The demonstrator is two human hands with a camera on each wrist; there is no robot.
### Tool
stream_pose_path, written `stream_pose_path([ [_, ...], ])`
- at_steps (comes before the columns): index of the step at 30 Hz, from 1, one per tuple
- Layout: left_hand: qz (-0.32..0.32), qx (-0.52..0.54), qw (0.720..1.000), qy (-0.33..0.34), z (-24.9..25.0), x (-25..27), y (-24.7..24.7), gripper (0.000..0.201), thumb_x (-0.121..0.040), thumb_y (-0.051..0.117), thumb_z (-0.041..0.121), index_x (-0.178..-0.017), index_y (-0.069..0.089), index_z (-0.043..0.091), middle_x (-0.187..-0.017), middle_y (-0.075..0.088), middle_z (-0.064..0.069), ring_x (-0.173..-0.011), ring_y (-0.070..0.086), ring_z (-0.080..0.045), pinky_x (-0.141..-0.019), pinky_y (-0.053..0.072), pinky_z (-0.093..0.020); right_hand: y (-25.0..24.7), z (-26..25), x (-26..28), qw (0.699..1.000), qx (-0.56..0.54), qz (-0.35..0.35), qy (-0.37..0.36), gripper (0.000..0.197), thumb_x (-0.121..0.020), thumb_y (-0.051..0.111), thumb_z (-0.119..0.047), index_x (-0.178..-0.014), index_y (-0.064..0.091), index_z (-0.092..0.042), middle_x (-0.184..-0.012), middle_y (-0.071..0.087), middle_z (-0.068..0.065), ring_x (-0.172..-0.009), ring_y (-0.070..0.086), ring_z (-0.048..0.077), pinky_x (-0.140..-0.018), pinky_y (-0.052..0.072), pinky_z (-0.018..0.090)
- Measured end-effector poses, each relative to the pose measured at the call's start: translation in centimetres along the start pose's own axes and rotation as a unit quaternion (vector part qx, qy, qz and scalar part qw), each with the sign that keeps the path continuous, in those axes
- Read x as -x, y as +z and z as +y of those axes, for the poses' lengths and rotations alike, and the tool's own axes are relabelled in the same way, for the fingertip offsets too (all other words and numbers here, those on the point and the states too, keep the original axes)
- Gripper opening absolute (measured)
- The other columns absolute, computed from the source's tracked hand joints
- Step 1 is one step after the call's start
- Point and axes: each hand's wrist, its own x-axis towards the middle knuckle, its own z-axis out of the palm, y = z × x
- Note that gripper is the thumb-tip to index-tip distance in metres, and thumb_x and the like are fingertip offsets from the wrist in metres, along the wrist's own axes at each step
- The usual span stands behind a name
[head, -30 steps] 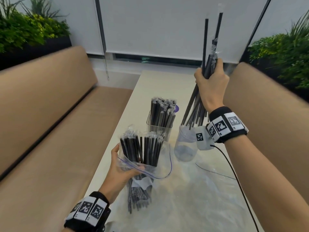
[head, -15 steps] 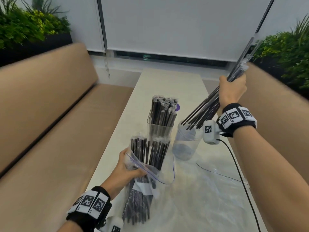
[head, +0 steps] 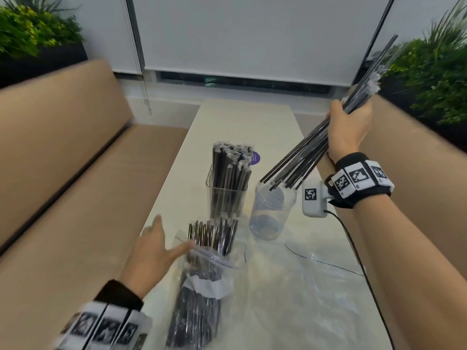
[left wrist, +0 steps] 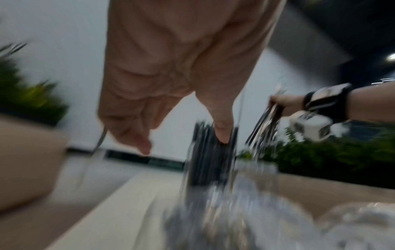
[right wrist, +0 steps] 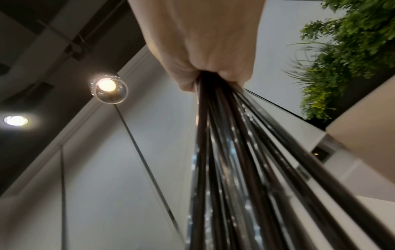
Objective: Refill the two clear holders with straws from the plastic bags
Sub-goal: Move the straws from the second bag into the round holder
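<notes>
Our right hand [head: 350, 130] is closed tight around a bundle [head: 300, 157] of black wrapped straws, fingers wrapped fully round the middle of it. We hold it tilted, upper ends up and to the right, lower ends fanned just above the mouth of the round holder [head: 274, 210], which has nothing in it. The slant, we judge, is to line the lower ends up with that opening before we let them slide in; gripping mid-length keeps the bunch from splaying too far.

Our left hand [head: 154, 251] is open, fingers straight and spread. One fingertip touches the rim of the bag [head: 214, 258]; it grips nothing. The wrist view is blurred, so we cannot tell more than that. The bag lies on the table [head: 242, 122] with more straws sticking out of its open end toward the holders, likely left that way so the next handful is easy to draw.

The square holder [head: 226, 195], just left of the round one, is already packed with upright straws. A second, flat bag [head: 303, 299] lies spread beside the first.

The risk we see is stray ends catching on the round rim.
</notes>
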Motion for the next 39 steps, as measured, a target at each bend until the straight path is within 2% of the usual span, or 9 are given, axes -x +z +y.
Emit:
stream_pose_path([
  [4, 0.100, 0.050, 0.963, 0.245, 8.3, 1.1, -2.9, 0.056, -0.082, 0.065, 0.052, -0.132, 0.054, 0.029, -0.120, 0.061, 0.014, -0.092, 0.057, 0.005, -0.073, 0.044, -0.010, -0.6, -1.2, 0.4, 0.996, -0.061, -0.049, -0.033, 0.016, -0.078, 0.060, -0.014, -0.085, 0.052, -0.025, -0.074, 0.064, 0.003, -0.061, 0.064, 0.019, -0.067, 0.061, 0.044],
  [7, 0.057, 0.025, 0.942, 0.329, 16.2, -0.7, -2.0, 0.066, -0.080, 0.069, 0.054, -0.136, 0.049, 0.025, -0.120, 0.057, 0.012, -0.083, 0.051, 0.003, -0.076, 0.038, -0.011, -0.2, -2.6, 1.6, 0.988, -0.110, -0.096, -0.056, 0.019, -0.080, 0.060, -0.009, -0.084, 0.049, -0.024, -0.066, 0.059, 0.003, -0.053, 0.060, 0.019, -0.057, 0.057, 0.035],
  [10, 0.001, 0.009, 0.946, 0.324, 21.5, -4.7, 0.4, 0.082, -0.073, 0.076, 0.054, -0.138, 0.043, 0.017, -0.120, 0.051, -0.004, -0.101, 0.051, -0.014, -0.079, 0.039, -0.025, 0.4, -3.6, 2.8, 0.975, -0.145, -0.153, -0.066, 0.020, -0.083, 0.061, -0.005, -0.088, 0.048, -0.019, -0.062, 0.057, -0.001, -0.048, 0.059, 0.017, -0.056, 0.058, 0.037],
  [14, -0.015, 0.082, 0.953, 0.291, 24.2, -9.0, 2.9, 0.056, -0.072, 0.079, 0.043, -0.115, 0.057, 0.016, -0.110, 0.064, -0.010, -0.102, 0.061, -0.026, -0.083, 0.053, -0.036, 0.7, -3.0, 2.6, 0.969, -0.179, -0.171, -0.026, 0.018, -0.081, 0.058, 0.003, -0.089, 0.048, -0.010, -0.056, 0.055, -0.003, -0.048, 0.055, 0.019, -0.059, 0.057, 0.037],
  [27, -0.049, 0.179, 0.959, 0.214, 22.6, -11.8, 7.6, 0.016, -0.081, 0.076, 0.019, -0.091, 0.067, 0.010, -0.083, 0.070, -0.011, -0.065, 0.065, -0.021, -0.065, 0.059, -0.030, 1.9, 3.1, 2.4, 0.969, -0.123, -0.213, 0.020, 0.010, -0.083, 0.061, -0.007, -0.090, 0.054, -0.009, -0.060, 0.056, 0.002, -0.052, 0.056, 0.020, -0.059, 0.055, 0.034],
  [30, -0.076, 0.163, 0.962, 0.204, 21.4, -12.0, 8.6, 0.031, -0.081, 0.077, 0.018, -0.106, 0.061, 0.008, -0.096, 0.069, -0.012, -0.061, 0.063, -0.013, -0.049, 0.053, -0.014, 1.9, 5.0, 3.3, 0.969, -0.096, -0.224, 0.041, 0.011, -0.083, 0.065, -0.008, -0.091, 0.057, -0.011, -0.069, 0.061, 0.003, -0.060, 0.062, 0.019, -0.064, 0.057, 0.032],
  [35, -0.113, 0.070, 0.972, 0.196, 20.9, -10.2, 7.8, 0.070, -0.079, 0.078, 0.013, -0.137, 0.040, 0.007, -0.095, 0.056, 0.002, -0.052, 0.062, -0.010, -0.057, 0.056, -0.021, 0.9, 8.2, 4.3, 0.967, -0.056, -0.234, 0.085, 0.016, -0.075, 0.072, -0.015, -0.078, 0.058, -0.023, -0.069, 0.064, 0.001, -0.071, 0.066, 0.026, -0.079, 0.060, 0.050],
  [37, -0.091, 0.011, 0.976, 0.198, 20.6, -9.0, 7.1, 0.071, -0.080, 0.075, 0.015, -0.140, 0.038, 0.004, -0.095, 0.054, 0.001, -0.064, 0.066, -0.014, -0.064, 0.056, -0.025, 0.6, 9.3, 4.6, 0.964, -0.039, -0.241, 0.102, 0.016, -0.073, 0.073, -0.016, -0.077, 0.058, -0.022, -0.067, 0.064, -0.003, -0.071, 0.066, 0.023, -0.083, 0.058, 0.052],
  [39, -0.066, -0.030, 0.974, 0.217, 19.9, -7.6, 6.0, 0.067, -0.083, 0.072, 0.022, -0.141, 0.042, 0.005, -0.119, 0.057, -0.008, -0.095, 0.067, -0.023, -0.081, 0.052, -0.030, 0.1, 10.0, 4.8, 0.960, -0.021, -0.254, 0.117, 0.017, -0.072, 0.076, -0.017, -0.079, 0.060, -0.019, -0.071, 0.065, -0.005, -0.073, 0.064, 0.019, -0.086, 0.056, 0.051],
])
